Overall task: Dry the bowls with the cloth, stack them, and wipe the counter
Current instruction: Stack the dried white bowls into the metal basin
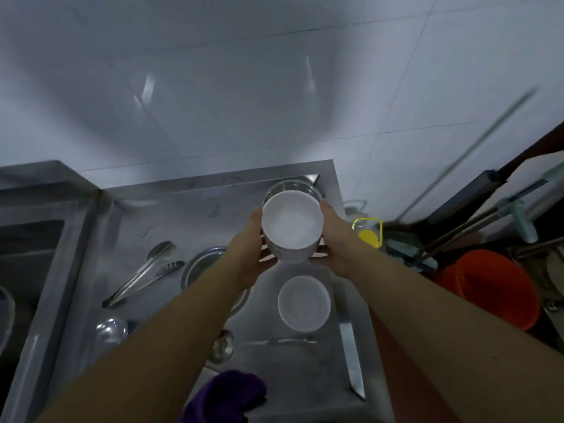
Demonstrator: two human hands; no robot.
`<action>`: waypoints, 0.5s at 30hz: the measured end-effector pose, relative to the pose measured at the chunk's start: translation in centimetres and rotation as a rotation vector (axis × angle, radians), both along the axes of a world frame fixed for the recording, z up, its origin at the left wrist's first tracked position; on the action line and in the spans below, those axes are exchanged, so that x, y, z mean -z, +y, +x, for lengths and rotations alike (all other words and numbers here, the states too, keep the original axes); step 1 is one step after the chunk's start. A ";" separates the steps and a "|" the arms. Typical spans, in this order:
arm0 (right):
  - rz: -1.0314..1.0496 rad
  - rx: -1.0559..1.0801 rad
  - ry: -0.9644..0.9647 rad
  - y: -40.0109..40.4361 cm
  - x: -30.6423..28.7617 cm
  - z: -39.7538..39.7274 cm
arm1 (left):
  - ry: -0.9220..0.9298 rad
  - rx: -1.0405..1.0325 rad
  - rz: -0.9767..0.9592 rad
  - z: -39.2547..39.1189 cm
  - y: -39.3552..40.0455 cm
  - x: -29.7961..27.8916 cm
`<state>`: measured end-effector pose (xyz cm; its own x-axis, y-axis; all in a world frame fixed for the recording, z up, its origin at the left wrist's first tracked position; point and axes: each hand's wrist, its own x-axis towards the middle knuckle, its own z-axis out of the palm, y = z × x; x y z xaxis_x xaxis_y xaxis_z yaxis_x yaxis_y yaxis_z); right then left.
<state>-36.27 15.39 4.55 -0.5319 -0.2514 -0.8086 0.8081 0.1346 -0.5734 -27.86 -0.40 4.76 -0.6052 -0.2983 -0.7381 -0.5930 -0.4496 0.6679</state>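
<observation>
— Bowls counted: one white stack (291,227) held above the steel surface (195,206), one single bowl (304,303) set below it.
— Held how?
— Gripped between left hand (254,257) and right hand (334,239), fingers curled round.

We see white bowls (292,227) over a grey steel surface (299,361), a purple cloth (225,392) at its near edge, an orange bucket (488,288) and a yellow-rimmed container (368,232) beside pale tiles (213,87).

one head-worn wide view looks steeply down, close over the steel counter (171,215) toward the tiled wall (244,87).
</observation>
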 end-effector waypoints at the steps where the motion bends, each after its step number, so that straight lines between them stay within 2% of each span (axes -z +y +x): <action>1: 0.000 0.021 0.000 -0.8 0.4 -0.7 | -0.003 0.006 0.002 -1.0 -0.8 0.5; 12: -0.067 0.216 -0.010 -7.0 7.0 -9.7 | 0.046 0.010 0.039 -11.5 -6.0 7.2; 15: 0.006 0.246 -0.025 -8.1 8.8 -11.3 | 0.037 -0.012 0.073 -13.2 -6.3 8.9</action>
